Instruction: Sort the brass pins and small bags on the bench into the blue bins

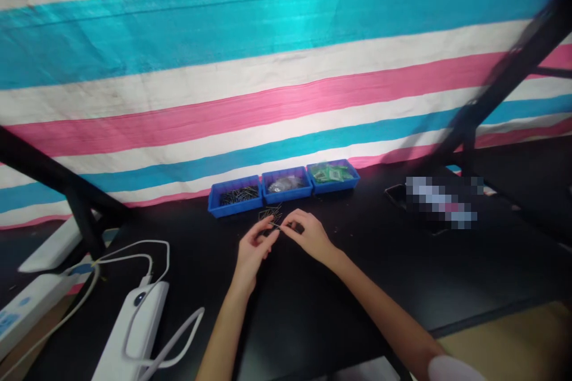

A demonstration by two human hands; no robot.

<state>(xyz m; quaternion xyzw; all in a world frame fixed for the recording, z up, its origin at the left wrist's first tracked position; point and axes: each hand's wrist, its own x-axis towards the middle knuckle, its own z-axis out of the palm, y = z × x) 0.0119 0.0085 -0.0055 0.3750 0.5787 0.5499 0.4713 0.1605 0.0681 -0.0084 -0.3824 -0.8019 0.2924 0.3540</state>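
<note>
Notably, the largest item in view is a striped sheet in white, blue and pink, hanging at 12 o'clock. Clock directions are taken from the hands, 12 pointing away from the wearer.

Black table: beneath the hands. Black bars slant at 10 and 2 o'clock.

White rectangular device, cable plugged into its far end: 8 o'clock, on the table. White power strip: farther out, 8 to 9 o'clock.

Right hand: thumb and forefinger pinched together on one end of the slim piece. Left hand: fingers curled, thumb and forefinger at its other end; whether they are closed on it, cannot tell.

Three blue bins, side by side in a row. Left bin, dark slender pieces inside: 11 o'clock. Middle bin, clear or pale packets: 12 o'clock. Right bin, green-and-clear packets: 1 o'clock.

Dark phone-like object: 2 o'clock, partly pixelated over.

Loose pile of slender pieces: 12 o'clock, just beyond the fingertips.

Slim piece: smallest, between the two hands, above the table.
</note>
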